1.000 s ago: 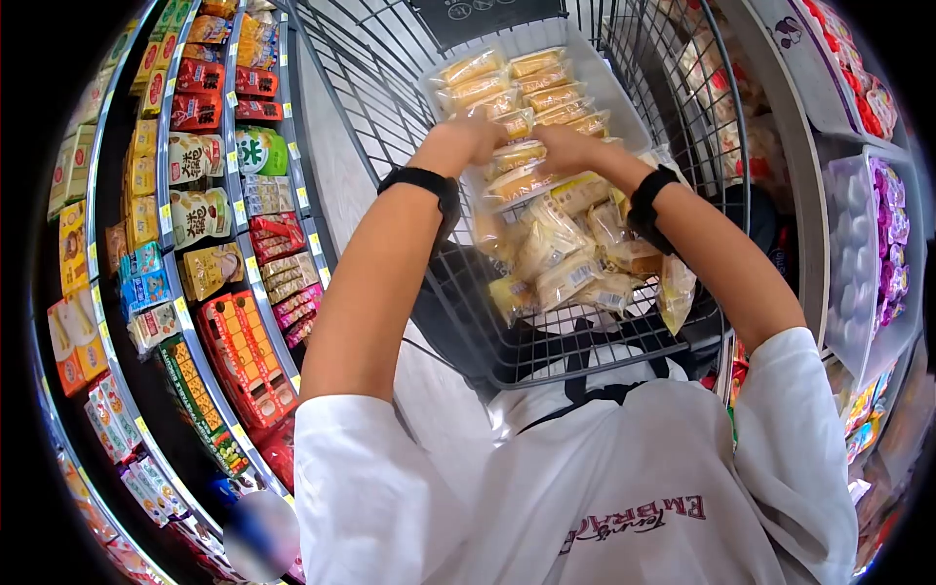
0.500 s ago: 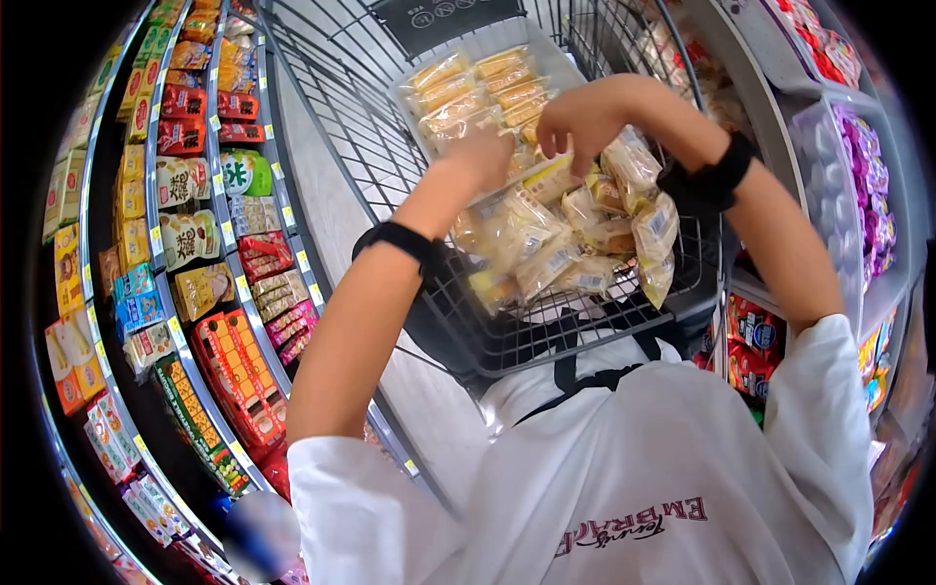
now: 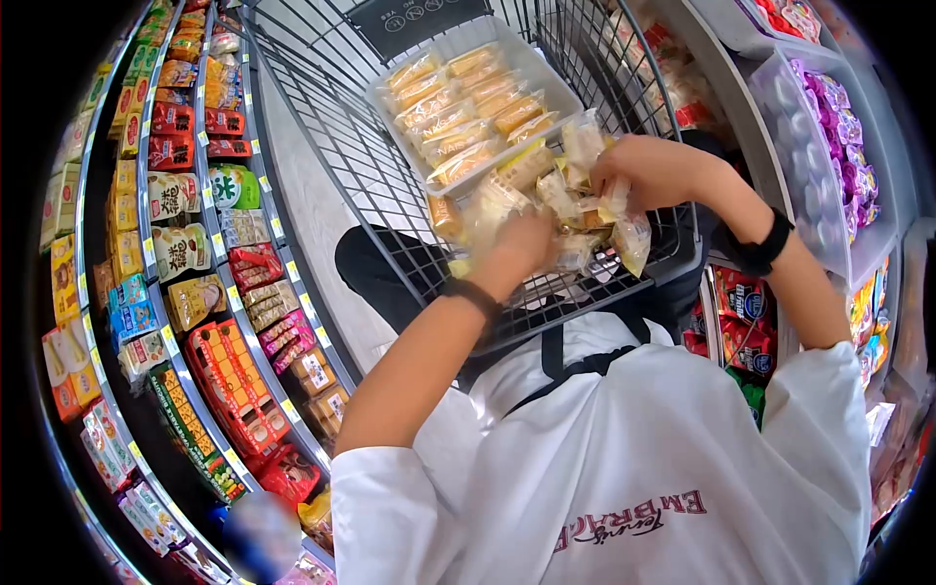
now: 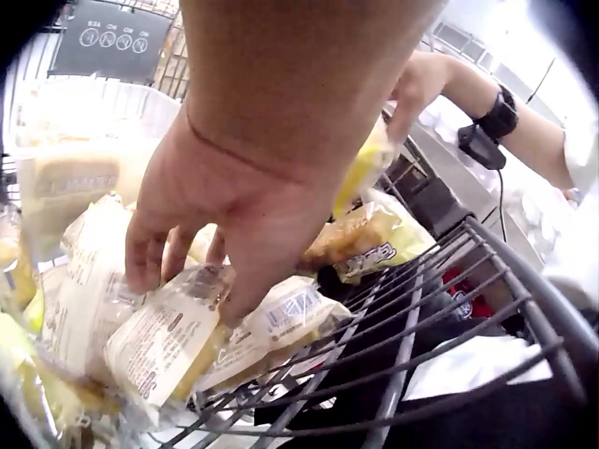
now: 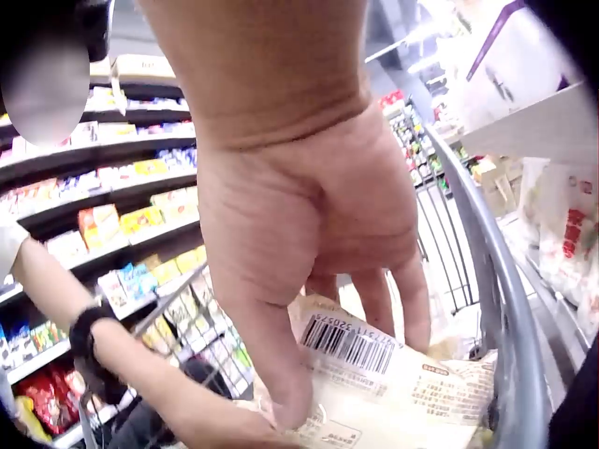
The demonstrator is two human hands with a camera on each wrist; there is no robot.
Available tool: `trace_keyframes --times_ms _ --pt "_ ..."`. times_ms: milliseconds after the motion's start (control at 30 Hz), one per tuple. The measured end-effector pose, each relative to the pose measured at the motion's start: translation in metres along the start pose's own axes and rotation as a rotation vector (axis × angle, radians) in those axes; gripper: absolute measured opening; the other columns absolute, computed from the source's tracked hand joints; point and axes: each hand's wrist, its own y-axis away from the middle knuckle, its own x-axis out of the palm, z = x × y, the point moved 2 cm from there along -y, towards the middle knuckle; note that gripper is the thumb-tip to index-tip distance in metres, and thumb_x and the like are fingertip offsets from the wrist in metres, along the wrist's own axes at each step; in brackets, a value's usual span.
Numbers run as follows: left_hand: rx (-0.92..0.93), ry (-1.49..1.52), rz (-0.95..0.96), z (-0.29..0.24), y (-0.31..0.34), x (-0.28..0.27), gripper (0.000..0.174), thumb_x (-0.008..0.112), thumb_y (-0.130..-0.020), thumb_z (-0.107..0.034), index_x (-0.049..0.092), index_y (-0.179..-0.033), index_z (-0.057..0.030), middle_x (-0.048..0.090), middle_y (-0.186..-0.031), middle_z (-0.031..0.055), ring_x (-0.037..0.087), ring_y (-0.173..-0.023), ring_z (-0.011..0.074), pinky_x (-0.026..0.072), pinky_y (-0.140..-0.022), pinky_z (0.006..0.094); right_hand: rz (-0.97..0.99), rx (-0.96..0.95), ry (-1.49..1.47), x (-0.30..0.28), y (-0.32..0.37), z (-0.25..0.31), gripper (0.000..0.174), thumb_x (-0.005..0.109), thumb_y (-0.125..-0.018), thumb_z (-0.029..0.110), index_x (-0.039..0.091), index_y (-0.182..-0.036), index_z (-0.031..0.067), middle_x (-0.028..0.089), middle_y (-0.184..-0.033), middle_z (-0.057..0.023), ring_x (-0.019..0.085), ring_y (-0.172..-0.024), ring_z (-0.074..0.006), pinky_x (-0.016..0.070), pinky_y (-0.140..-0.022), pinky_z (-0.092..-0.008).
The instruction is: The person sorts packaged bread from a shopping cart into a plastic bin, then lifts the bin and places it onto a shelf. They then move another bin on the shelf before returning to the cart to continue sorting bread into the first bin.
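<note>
Loose bread packets in clear and cream wrappers lie piled at the near end of a wire shopping cart (image 3: 327, 146). My left hand (image 3: 526, 242) reaches down into the pile. In the left wrist view its thumb and fingers grip a bread packet (image 4: 159, 341) with a printed label. On the right, my right hand (image 3: 651, 175) holds another bread packet (image 5: 402, 393), whose barcode shows below the palm in the right wrist view. Beyond the pile, a translucent plastic bin (image 3: 554, 130) holds rows of wrapped cakes (image 3: 458, 136), laid side by side.
Shelves of packaged snacks (image 3: 185, 252) line the left side. Along the right stand a grey shelf edge (image 3: 746, 107) and a clear bin (image 3: 780, 122) of purple packets. The cart's near rim (image 4: 524, 290) runs close to my body.
Both hands have left the cakes in the bin for the loose packets nearer my body. The right hand moved away first, and the bin's rows now show uncovered.
</note>
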Motion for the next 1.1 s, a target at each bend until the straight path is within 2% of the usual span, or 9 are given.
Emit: trace_keyframes --times_ms 167,333,467,667,733,800,833,1000,1100 --pt "-0.108 0.08 -0.022 0.007 0.01 -0.025 0.055 0.064 -0.087 -0.017 0.042 -0.134 0.0008 0.058 -0.124 0.0256 0.064 -0.107 0.0395 0.0549 -0.088 0.045 -0.431 -0.042 -0.26 -0.018 0.042 0.022 0.043 0.077 -0.066 -0.005 0.067 -0.107 0.0026 0.069 -0.108 -0.0124 0.066 -0.1 -0.0333 0.0537 -0.084 -0.0399" --pt "-0.181 1.499 -0.147 0.02 0.06 -0.095 0.051 0.056 -0.096 -0.024 0.042 -0.135 0.0057 0.064 -0.121 0.0215 0.067 -0.105 0.0351 0.0551 -0.091 0.0471 -0.771 -0.026 -0.389 -0.018 0.08 0.046 0.048 0.074 -0.067 -0.012 0.066 -0.112 0.003 0.068 -0.112 -0.0105 0.065 -0.112 -0.0285 0.0519 -0.092 -0.0348" --pt "-0.145 2.135 -0.001 0.033 0.1 -0.113 0.049 0.049 -0.1 -0.028 0.046 -0.137 0.0041 0.065 -0.123 0.0211 0.067 -0.106 0.0363 0.0555 -0.092 0.0502 -1.057 -0.287 -0.694 -0.01 0.089 0.059 0.047 0.069 -0.064 -0.016 0.072 -0.107 0.001 0.063 -0.121 -0.0129 0.056 -0.127 -0.0344 0.045 -0.108 -0.0425" --pt "-0.175 2.548 0.402 0.031 0.11 -0.087 0.062 0.044 -0.102 -0.045 0.047 -0.141 0.0026 0.059 -0.133 0.0231 0.062 -0.119 0.0366 0.0521 -0.095 0.0585 -0.69 -0.659 -1.17 -0.012 0.062 0.08 0.034 0.069 -0.066 -0.013 0.075 -0.097 0.0003 0.056 -0.128 -0.0158 0.052 -0.131 -0.0358 0.0385 -0.114 -0.0488" --pt "-0.153 2.578 0.501 0.025 0.113 -0.08 0.083 0.058 -0.094 -0.056 0.033 -0.151 -0.0024 0.048 -0.144 0.0243 0.055 -0.124 0.0424 0.051 -0.095 0.0584 -0.599 -0.568 -1.116 -0.008 0.049 0.074 0.02 0.07 -0.068 -0.004 0.075 -0.086 0.0026 0.053 -0.132 -0.0177 0.046 -0.135 -0.0437 0.0349 -0.115 -0.0558" --pt "0.522 2.291 0.921 0.013 0.117 -0.079 0.091 0.059 -0.092 -0.058 0.024 -0.155 -0.0024 0.044 -0.148 0.0242 0.051 -0.13 0.0418 0.0471 -0.102 0.0556 -0.418 -0.496 -1.007 -0.004 0.035 0.069 0.023 0.066 -0.069 -0.012 0.075 -0.082 0.004 0.053 -0.137 -0.0182 0.045 -0.137 -0.0381 0.0325 -0.118 -0.0501" --pt "0.54 2.088 0.969 0.009 0.114 -0.078 0.094 0.063 -0.09 -0.054 0.02 -0.156 -0.0033 0.044 -0.148 0.023 0.049 -0.132 0.0384 0.0424 -0.107 0.0551 -0.447 -0.488 -0.902 -0.004 0.032 0.068 0.029 0.059 -0.067 -0.019 0.072 -0.079 0.0051 0.055 -0.138 -0.0178 0.049 -0.135 -0.0344 0.0347 -0.116 -0.0452" --pt "0.56 2.131 0.833 -0.005 0.12 -0.079 0.087 0.067 -0.088 -0.039 0.026 -0.154 -0.0012 0.048 -0.145 0.022 0.052 -0.129 0.0366 0.042 -0.109 0.0517 -0.364 -0.426 -0.92 0.007 0.024 0.073 0.03 0.054 -0.067 -0.02 0.067 -0.075 0.005 0.058 -0.137 -0.0174 0.05 -0.134 -0.0341 0.0371 -0.112 -0.0429" --pt "0.228 2.025 0.648 0.009 0.119 -0.076 0.093 0.072 -0.081 -0.038 0.027 -0.153 -0.0024 0.045 -0.143 0.0285 0.048 -0.13 0.0457 0.0421 -0.104 0.0609 -0.284 -0.512 -1.016 0.014 0.016 0.072 0.03 0.05 -0.069 -0.017 0.068 -0.083 0.002 0.06 -0.134 -0.0197 0.052 -0.131 -0.032 0.0368 -0.112 -0.0421"
